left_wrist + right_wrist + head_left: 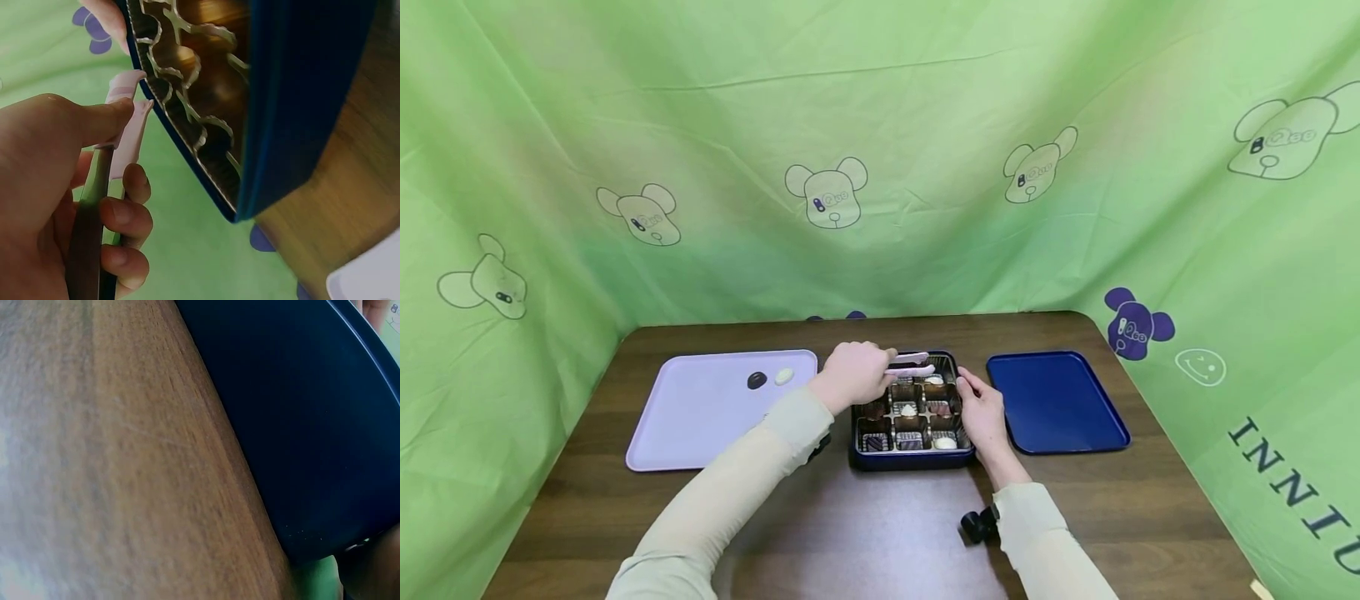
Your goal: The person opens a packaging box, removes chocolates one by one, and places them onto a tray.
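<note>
In the head view, my left hand [855, 375] reaches over the back left of a dark blue chocolate box [913, 460]. It grips a pair of tongs [90, 219] with metal arms and pink tips [129, 147]. The two tips lie apart over the back row of the box, with no chocolate showing between them. Inside, a divided insert holds chocolates, among them a white one [945, 443] at the front right and a dark one [874, 442] at the front left. My right hand [985, 417] rests against the box's right side, fingers extended along the rim.
Left of the box lies a pale lilac tray [700, 417] bearing a dark chocolate [757, 380] and a white chocolate [784, 377]. A dark blue tray [1060, 400] sits to the right. Green printed cloth [917, 250] surrounds the wooden table [880, 533] at back and sides.
</note>
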`<state>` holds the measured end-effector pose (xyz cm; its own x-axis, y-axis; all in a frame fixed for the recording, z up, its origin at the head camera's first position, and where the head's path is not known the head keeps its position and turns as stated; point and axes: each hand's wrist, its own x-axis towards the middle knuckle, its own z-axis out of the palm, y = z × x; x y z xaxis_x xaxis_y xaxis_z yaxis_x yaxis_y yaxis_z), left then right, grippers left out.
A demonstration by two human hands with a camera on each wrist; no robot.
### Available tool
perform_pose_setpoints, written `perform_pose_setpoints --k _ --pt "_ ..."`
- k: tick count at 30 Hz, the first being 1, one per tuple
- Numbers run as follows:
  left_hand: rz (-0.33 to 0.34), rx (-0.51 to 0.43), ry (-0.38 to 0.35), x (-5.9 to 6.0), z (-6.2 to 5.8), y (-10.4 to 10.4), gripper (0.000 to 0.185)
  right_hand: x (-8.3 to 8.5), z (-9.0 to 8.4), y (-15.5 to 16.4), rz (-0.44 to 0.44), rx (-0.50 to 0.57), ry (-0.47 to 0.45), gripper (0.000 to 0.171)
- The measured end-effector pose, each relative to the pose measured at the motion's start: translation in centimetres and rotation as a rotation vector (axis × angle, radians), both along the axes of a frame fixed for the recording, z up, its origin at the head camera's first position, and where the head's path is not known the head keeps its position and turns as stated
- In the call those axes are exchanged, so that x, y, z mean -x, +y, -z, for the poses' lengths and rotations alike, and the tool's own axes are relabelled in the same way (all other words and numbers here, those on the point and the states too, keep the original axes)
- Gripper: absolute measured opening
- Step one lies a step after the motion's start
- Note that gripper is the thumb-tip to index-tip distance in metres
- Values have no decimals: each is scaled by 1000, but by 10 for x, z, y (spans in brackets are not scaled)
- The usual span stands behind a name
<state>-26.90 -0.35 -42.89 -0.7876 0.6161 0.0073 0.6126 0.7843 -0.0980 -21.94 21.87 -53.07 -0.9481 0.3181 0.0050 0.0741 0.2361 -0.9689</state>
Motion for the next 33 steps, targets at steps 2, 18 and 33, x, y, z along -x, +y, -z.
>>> perform_pose_setpoints --k 2,18,33 --pt "5 6 4 1 1 4 35 0 0 0 -2 8 -1 39" --pt "42 154 46 9 -1 32 35 0 1 1 -1 17 -8 39" --pt "15 325 -46 14 -20 70 16 0 -1 -1 6 30 7 38"
